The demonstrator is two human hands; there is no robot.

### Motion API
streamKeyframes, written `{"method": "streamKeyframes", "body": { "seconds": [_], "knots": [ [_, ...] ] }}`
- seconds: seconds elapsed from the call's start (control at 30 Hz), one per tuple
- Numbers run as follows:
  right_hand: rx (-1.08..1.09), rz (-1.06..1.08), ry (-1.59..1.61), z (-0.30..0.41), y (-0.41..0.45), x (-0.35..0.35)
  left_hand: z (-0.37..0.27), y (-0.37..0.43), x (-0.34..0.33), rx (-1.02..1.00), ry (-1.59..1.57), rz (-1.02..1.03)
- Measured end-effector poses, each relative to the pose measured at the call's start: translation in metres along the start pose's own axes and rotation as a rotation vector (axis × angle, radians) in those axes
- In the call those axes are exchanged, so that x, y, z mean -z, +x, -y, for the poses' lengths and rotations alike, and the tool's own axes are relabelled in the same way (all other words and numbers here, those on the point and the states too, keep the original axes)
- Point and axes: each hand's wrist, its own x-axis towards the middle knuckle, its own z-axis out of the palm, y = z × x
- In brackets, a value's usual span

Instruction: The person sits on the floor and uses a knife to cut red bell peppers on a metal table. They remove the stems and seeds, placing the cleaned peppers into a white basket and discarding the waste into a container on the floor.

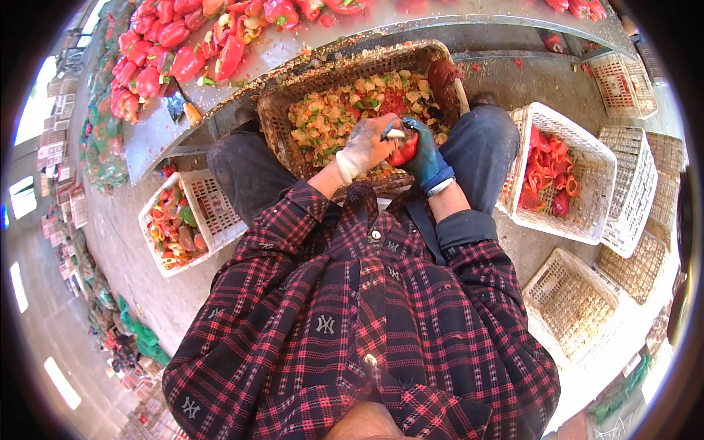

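Observation:
In my right hand point(423, 154), which wears a blue glove with a dark, wet-looking palm side, is a red bell pepper point(404, 153). My left hand point(367, 144), in a stained whitish glove, meets it at the pepper's top. Its fingers are closed around a small tool point(395, 133) with a pale part showing; the rest of the tool is hidden. Both hands are above a dirty plastic crate point(275, 129) between my knees. Seedy pepper cores point(324, 118) with green stems and red scraps lie in that crate.
Whole red peppers point(176, 33) are heaped on a metal table point(269, 55) ahead, beside a knife point(184, 110) with an orange handle. A white crate point(594, 203) of red pepper pieces stands right, a crate point(220, 206) of mixed pieces left. More crates point(572, 297) are at right.

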Motion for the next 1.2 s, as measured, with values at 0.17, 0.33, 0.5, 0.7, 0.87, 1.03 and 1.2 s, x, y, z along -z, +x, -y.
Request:
{"method": "streamKeyframes", "body": {
  "seconds": [0.17, 0.33, 0.5, 0.7, 0.87, 1.03, 1.2],
  "knots": [
    [0.034, -0.14, 0.147, -0.012, 0.0, -0.007, 0.033, -0.014, 0.006, 0.049, 0.084, -0.407],
    [0.028, -0.098, 0.063, -0.006, 0.004, -0.002, 0.019, -0.023, 0.041, 0.119, 0.505, -0.182],
    [0.078, -0.096, -0.142, -0.015, 0.006, 0.011, -0.01, -0.015, 0.022, -0.128, 0.638, 0.015],
    [0.163, -0.297, -0.079, -0.01, 0.012, -0.007, 0.017, -0.021, 0.013, 0.101, 0.068, -0.365],
    [0.169, -0.241, -0.219, -0.017, 0.018, -0.001, 0.008, -0.043, 0.0, -0.174, 0.132, -0.256],
    [0.034, -0.398, 0.05, -0.02, 0.009, -0.036, 0.039, -0.032, 0.047, -0.003, -1.44, -0.405],
    [0.017, -0.344, -0.238, -0.023, 0.017, -0.033, 0.068, -0.032, 0.042, 0.181, -0.491, -0.176]
  ]
}}
